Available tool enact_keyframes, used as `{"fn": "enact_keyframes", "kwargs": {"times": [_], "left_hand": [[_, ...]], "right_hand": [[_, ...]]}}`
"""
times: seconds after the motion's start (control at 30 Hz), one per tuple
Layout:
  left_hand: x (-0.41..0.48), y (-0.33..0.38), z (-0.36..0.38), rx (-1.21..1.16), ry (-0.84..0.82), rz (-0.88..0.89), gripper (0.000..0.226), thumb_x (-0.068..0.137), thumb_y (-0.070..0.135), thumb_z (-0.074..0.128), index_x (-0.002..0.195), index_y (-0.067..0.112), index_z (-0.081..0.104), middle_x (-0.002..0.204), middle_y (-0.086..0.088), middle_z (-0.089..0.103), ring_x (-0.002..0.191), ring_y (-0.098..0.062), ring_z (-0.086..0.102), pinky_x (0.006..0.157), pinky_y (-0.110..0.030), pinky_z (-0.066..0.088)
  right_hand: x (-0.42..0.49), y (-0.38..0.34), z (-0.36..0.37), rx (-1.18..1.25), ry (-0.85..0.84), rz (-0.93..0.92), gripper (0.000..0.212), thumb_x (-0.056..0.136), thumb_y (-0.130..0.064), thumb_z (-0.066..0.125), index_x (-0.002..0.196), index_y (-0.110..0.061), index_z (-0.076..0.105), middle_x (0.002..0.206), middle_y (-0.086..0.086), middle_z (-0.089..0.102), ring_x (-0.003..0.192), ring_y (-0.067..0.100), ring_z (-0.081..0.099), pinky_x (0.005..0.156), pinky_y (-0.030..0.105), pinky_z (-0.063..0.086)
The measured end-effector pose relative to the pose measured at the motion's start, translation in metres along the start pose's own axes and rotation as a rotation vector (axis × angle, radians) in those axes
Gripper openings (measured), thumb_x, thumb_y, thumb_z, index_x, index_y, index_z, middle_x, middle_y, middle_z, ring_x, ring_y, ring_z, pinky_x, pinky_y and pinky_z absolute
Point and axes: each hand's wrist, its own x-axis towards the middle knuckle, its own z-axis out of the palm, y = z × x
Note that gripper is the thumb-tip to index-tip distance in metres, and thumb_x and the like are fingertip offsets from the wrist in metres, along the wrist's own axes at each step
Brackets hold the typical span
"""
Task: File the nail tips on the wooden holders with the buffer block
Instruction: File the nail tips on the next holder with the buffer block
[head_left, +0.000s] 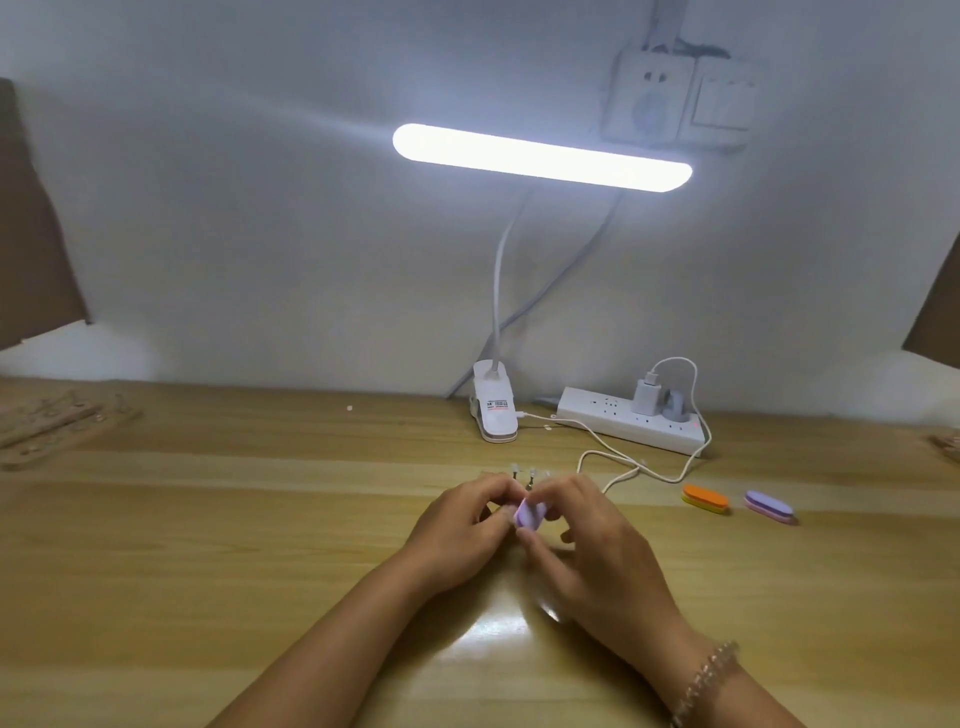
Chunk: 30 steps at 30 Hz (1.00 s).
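Buffer blocks, 3; nail tips (532, 472) visible, 3.
One purple buffer block (685, 515) pinched in right hand (587, 530); left hand (467, 512) curled, hold unclear; orange spare (705, 499) and purple spare (769, 506) on worktop (260, 519).

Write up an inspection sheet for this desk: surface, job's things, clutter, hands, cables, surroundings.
Surface: wooden table, with lamp glare near the forearms.
Job's things: purple buffer block between the hands; nail tips stick up just behind them.
Clutter: orange buffer and spare purple buffer lie to the right; wooden boards at the far left edge.
Hands: left hand grips the nail tips from below; right hand pinches the buffer block; bracelet on the right wrist.
Cables: white cable loops from the power strip across the table.
Surroundings: lit clip lamp, wall socket.
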Motion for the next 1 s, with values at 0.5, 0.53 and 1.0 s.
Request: {"fn": "enact_keyframes", "kwargs": {"times": [0.5,0.53,1.0], "left_hand": [[0.001,-0.002,0.001,0.036,0.003,0.012,0.024,0.096,0.017,0.056,0.095,0.037,0.069,0.099,0.017,0.068,0.069,-0.003,0.05,0.073,-0.031,0.045],[0.001,-0.002,0.001,0.028,0.004,0.012,0.025,0.096,0.016,0.057,0.094,0.037,0.069,0.097,0.018,0.068,0.066,-0.003,0.049,0.071,-0.03,0.045],[-0.001,0.003,-0.001,-0.039,0.036,-0.035,0.015,0.094,0.019,0.064,0.096,0.031,0.072,0.08,0.025,0.066,0.058,-0.001,0.051,0.054,-0.02,0.042]], "right_hand": [[0.003,0.004,-0.003,-0.07,0.02,0.026,0.011,0.09,-0.035,0.063,0.097,-0.028,0.057,0.099,-0.016,0.054,0.092,0.007,0.059,0.065,0.034,0.053],[0.001,0.001,-0.002,-0.082,-0.006,-0.016,0.012,0.09,-0.036,0.062,0.098,-0.029,0.056,0.101,-0.016,0.054,0.09,0.007,0.058,0.062,0.033,0.053],[0.004,0.005,0.0,-0.013,0.05,0.046,0.019,0.085,-0.032,0.068,0.096,-0.031,0.053,0.096,-0.019,0.051,0.09,0.004,0.057,0.063,0.035,0.054]]}}
